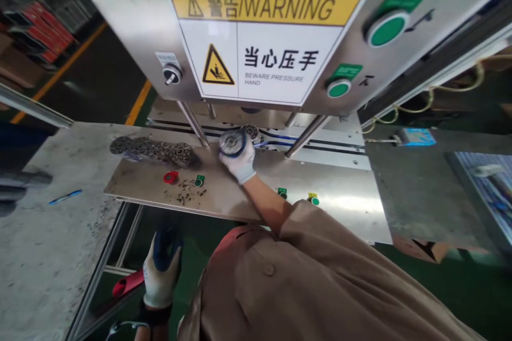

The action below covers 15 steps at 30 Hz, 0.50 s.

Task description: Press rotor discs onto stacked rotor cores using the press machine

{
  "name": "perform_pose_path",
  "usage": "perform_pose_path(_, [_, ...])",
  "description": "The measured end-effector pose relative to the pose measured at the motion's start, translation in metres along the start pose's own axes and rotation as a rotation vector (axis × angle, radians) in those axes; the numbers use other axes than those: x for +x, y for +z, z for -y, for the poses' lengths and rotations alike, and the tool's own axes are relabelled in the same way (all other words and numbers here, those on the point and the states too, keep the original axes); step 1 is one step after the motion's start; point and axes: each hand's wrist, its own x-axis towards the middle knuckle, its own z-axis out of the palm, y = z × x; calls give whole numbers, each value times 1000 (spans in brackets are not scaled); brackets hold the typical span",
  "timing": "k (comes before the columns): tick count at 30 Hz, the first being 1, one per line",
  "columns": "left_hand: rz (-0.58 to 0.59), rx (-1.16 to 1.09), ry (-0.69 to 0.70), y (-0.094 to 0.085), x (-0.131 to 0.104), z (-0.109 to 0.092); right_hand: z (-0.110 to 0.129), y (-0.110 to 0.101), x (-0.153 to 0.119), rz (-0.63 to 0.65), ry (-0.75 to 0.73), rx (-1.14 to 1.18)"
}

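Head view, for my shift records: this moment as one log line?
right hand: holds round disc | left hand: lowered, empty | row of discs: on press plate

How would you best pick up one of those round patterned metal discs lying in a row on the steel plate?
Grip the outer rim of the end disc in the row of round patterned metal discs, coming from above at the row's left end. The discs lie flat and seem to overlap, so only an end disc's edge is free. The right hand holds a similar round metal disc by its rim.
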Motion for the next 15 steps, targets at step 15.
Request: perform_pose_path(15, [-262,-898,-134,-59,-145,-31,193,-10,-216,1415,-400,531])
